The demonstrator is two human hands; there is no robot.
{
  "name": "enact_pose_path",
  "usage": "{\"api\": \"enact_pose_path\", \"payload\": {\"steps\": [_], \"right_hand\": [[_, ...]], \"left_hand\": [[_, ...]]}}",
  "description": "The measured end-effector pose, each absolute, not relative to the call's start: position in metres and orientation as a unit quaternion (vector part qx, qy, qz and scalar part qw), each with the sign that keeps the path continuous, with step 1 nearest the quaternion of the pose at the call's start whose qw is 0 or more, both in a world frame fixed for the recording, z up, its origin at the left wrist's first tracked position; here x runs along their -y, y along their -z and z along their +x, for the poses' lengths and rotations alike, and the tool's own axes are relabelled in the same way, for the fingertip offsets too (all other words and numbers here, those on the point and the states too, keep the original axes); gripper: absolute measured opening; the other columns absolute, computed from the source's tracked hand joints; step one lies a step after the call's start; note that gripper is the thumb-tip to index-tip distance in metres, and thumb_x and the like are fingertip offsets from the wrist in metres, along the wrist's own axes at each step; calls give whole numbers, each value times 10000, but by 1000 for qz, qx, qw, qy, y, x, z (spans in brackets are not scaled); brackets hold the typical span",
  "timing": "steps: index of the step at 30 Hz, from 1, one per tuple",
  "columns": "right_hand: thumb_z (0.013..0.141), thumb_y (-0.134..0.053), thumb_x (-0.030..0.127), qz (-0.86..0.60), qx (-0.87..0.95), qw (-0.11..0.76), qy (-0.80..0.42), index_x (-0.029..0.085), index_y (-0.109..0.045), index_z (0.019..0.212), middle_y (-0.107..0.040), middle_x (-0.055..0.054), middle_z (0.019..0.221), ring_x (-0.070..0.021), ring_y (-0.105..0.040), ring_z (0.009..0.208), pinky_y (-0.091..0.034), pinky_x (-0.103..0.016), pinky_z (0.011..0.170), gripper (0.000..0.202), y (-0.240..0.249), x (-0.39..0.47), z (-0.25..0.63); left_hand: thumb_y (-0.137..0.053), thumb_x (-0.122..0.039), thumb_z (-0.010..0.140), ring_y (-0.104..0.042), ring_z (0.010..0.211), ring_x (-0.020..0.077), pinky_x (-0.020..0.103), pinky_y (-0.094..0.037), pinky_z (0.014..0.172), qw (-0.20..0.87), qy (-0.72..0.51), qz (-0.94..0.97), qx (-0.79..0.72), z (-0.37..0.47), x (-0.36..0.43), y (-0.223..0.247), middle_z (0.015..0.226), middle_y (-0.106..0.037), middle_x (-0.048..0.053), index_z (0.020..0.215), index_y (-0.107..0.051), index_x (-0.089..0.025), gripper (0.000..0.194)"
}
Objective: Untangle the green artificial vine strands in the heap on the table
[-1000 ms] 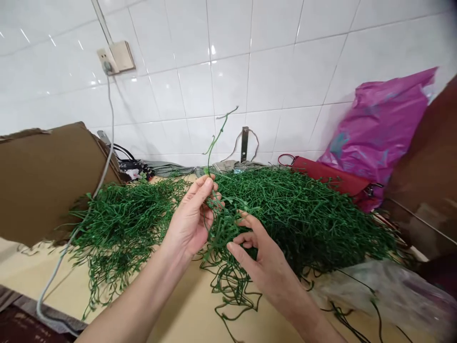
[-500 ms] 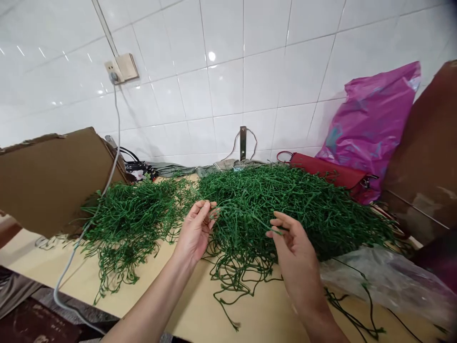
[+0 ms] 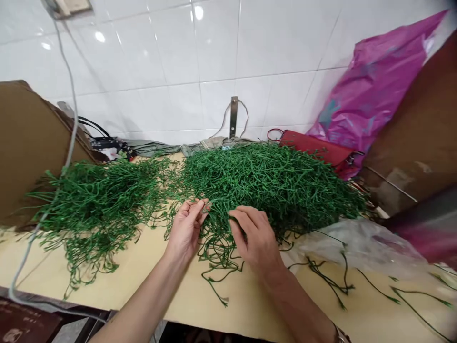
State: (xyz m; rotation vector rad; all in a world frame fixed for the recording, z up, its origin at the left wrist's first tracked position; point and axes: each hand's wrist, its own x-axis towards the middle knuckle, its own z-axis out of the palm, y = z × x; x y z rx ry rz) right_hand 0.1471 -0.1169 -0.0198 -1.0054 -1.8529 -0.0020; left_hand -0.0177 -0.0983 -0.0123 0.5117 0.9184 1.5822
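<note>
Stems of green plastic vine lie heaped in a big tangled pile (image 3: 271, 183) at the middle of the worktop (image 3: 200, 305), with a smaller heap (image 3: 93, 200) to its left. Your left hand (image 3: 185, 227) pinches one thin strand at the pile's near edge between thumb and forefinger; your right hand (image 3: 256, 238) rests curled on the pile's front, fingers bent into the strands, though whether they grip one I cannot tell. These strands look light, springy and prone to snagging on each other, so I judge it best to hold a single stem near its end, not a bunch.
</note>
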Motion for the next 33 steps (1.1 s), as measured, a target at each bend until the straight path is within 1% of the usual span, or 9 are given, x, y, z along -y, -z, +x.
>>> {"api": "enact_pose_path", "payload": {"steps": [3, 6, 11, 14, 19, 24, 29, 31, 33], "right_hand": [[958, -510, 162, -427, 784, 450, 9, 184, -690, 1016, -711, -94, 960, -227, -647, 883, -512, -384, 807, 190, 26, 114, 146], [954, -509, 154, -447, 788, 423, 5, 172, -689, 1071, -707, -110, 1003, -242, -642, 917, -532, -407, 845, 216, 30, 113, 148], [975, -476, 184, -469, 786, 403, -10, 153, -560, 1397, -639, -155, 1311, -263, -581, 1213, -492, -445, 1057, 432, 30, 113, 147], [979, -465, 188, -473, 789, 391, -16, 177, -490, 1475, -561, -139, 1446, -252, -509, 1330, -448, -445, 1131, 497, 29, 113, 146], [944, -466, 116, -488, 779, 395, -11, 168, -523, 1445, -572, -143, 1433, -262, -533, 1302, -465, -471, 1118, 507, 35, 110, 147], [923, -430, 65, -489, 766, 416, 3, 197, -451, 1504, -594, -136, 1414, -260, -539, 1326, -474, -491, 1115, 597, 44, 104, 150], [933, -419, 87, -482, 758, 438, 28, 231, -372, 1554, -582, -127, 1430, -255, -544, 1337, -475, -495, 1118, 639, 50, 99, 153], [937, -421, 95, -479, 756, 444, 41, 241, -375, 1551, -589, -123, 1418, -252, -555, 1326, -486, -490, 1108, 633, 52, 98, 155], [941, -430, 101, -474, 756, 449, 52, 243, -380, 1547, -596, -124, 1405, -251, -560, 1319, -500, -483, 1095, 624, 53, 98, 156]], "left_hand": [[-922, -216, 630, -707, 740, 77, 179, -549, 768, 596, -663, 215, -398, -15, 101, 12, 800, -744, -31, 773, -633, -157, 328], [-888, -162, 670, -718, 761, 85, 184, -562, 789, 604, -655, 210, -403, -13, 103, 12, 817, -756, -19, 790, -649, -155, 268], [-867, -116, 684, -724, 772, 90, 188, -580, 793, 613, -644, 213, -404, -13, 105, 11, 837, -745, -43, 824, -657, -182, 261], [-899, -158, 656, -705, 730, 82, 173, -584, 754, 615, -633, 242, -402, -12, 107, 11, 819, -725, -54, 804, -669, -180, 274], [-921, -220, 629, -692, 758, 96, 181, -573, 725, 610, -635, 235, -411, -9, 112, 9, 822, -727, -35, 807, -711, -174, 280], [-854, -344, 728, -712, 998, 178, 296, -538, 934, 600, -621, 248, -439, -7, 115, 7, 1030, -774, 73, 1005, -745, -159, 350], [-853, -381, 713, -651, 1176, 238, 378, -438, 1089, 580, -605, 307, -451, -11, 121, 8, 1151, -747, 91, 969, -731, -175, 350], [-850, -371, 719, -633, 1209, 245, 367, -431, 1093, 583, -574, 342, -462, -18, 128, 6, 1182, -739, 101, 1023, -736, -187, 373], [-831, -359, 744, -649, 1170, 247, 349, -474, 1024, 587, -520, 392, -482, -31, 138, 0, 1168, -744, 109, 1084, -739, -200, 387]]}}
